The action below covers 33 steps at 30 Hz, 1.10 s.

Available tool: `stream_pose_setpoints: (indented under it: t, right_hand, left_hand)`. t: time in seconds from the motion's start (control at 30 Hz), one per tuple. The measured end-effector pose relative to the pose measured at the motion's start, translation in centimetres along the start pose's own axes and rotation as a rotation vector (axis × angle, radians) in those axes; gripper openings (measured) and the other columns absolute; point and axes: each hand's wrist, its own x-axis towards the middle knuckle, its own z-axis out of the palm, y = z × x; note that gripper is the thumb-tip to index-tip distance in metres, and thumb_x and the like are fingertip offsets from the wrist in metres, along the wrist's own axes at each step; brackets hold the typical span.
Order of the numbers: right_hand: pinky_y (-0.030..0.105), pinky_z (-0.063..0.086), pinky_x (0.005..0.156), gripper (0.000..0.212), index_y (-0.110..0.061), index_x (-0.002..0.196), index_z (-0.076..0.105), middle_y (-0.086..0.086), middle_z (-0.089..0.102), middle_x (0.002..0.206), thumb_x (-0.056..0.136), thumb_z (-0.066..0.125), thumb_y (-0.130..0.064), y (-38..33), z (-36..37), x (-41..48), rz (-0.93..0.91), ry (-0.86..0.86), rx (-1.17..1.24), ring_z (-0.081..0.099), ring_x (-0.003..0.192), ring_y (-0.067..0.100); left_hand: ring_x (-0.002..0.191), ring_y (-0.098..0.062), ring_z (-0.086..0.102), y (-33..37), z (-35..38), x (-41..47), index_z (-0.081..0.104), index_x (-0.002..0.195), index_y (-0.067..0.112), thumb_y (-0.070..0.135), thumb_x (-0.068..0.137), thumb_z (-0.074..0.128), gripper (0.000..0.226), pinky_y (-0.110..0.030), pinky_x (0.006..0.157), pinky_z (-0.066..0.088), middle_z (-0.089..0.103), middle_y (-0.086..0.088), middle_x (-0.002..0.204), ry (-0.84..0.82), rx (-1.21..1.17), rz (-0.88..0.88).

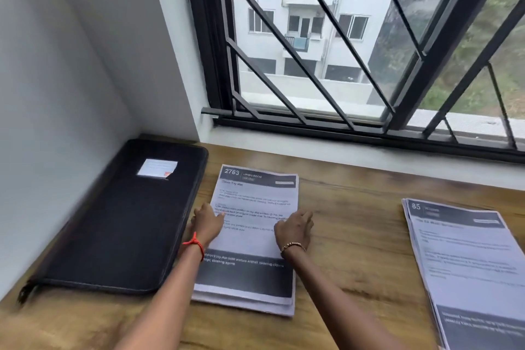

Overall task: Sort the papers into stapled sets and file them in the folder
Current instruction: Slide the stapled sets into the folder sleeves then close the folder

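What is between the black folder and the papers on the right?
The middle paper stack, under the left hand and right hand, then bare table. Head view.

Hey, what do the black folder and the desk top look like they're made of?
The black folder looks like woven synthetic fabric, perhaps nylon: matte, dull surface with a zipper round its edge. The desk top looks like wood or wood-grain laminate: brown streaked grain, low sheen. Which of the two, the view cannot settle.
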Motion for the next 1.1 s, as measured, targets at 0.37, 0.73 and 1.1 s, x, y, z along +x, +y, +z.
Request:
stream_pose_setpoints:
  t: [0.37,0.73,1.1]
  right_hand:
    - [0.027,0.042,0.070,0.026,0.007,0.101,0.064,0.022,0.067,0.103,0.078,0.052,0.002,6.7,-7.9,3.5,0.013,-0.041,0.350,0.062,0.095,0.035]
    - [0.027,0.045,0.074,0.044,-0.003,0.101,0.068,0.018,0.069,0.102,0.063,0.046,-0.010,19.3,-22.5,8.2,-0.075,0.133,0.407,0.063,0.096,0.034]
    - [0.023,0.040,0.067,0.042,-0.005,0.109,0.067,0.018,0.070,0.099,0.073,0.050,0.006,30.9,-28.2,10.5,-0.027,0.206,0.294,0.063,0.085,0.029]
  left_hand:
    - [0.084,-0.022,0.056,7.3,5.2,-6.0,0.054,0.104,-0.001,-0.010,0.089,0.045,0.020,-0.022,0.060,0.048,0.061,-0.013,0.097,-0.118,-0.581,0.034]
    - [0.065,-0.014,0.055,19.8,16.4,-15.5,0.055,0.112,-0.007,-0.014,0.088,0.040,0.029,-0.018,0.050,0.049,0.060,-0.011,0.091,-0.278,-0.775,0.107]
    - [0.105,-0.028,0.060,23.4,26.6,-21.6,0.061,0.113,0.007,-0.007,0.080,0.041,0.042,-0.037,0.088,0.052,0.064,-0.015,0.113,-0.328,-0.525,0.331]
